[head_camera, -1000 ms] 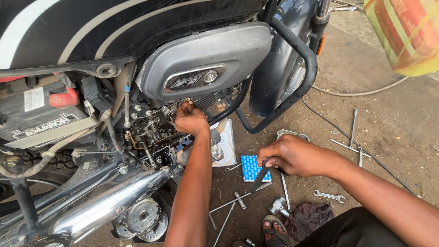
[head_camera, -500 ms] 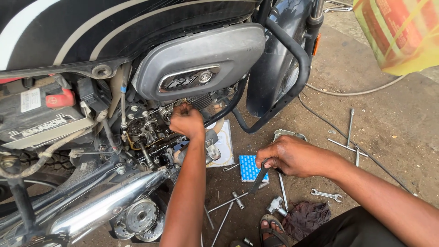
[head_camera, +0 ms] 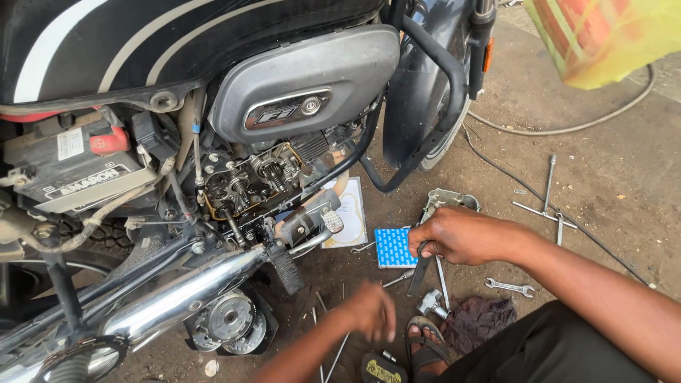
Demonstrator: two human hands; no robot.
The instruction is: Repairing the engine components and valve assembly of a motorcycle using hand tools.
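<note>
A dark motorcycle fills the left half, its engine point(head_camera: 255, 181) opened up, with gears and valves showing below a silver side cover point(head_camera: 305, 85). My left hand point(head_camera: 372, 312) is low over the dirt near some thin metal rods point(head_camera: 339, 351). It is blurred, so its grip is unclear. My right hand point(head_camera: 461, 234) rests on the ground beside a blue dotted box point(head_camera: 394, 247), closed around a dark flat tool point(head_camera: 420, 273) that sticks out below the fingers.
A chrome exhaust pipe point(head_camera: 184, 298) and a round clutch part point(head_camera: 230, 319) lie lower left, with a battery point(head_camera: 78, 167) at far left. On the ground are a spanner point(head_camera: 511, 286), T-handle wrenches point(head_camera: 550, 188), a dark rag point(head_camera: 479, 319), a white booklet point(head_camera: 351, 213) and my sandalled foot point(head_camera: 425, 340).
My left hand has left the open engine and dropped to the ground near the rods. The right hand has stayed by the blue box.
</note>
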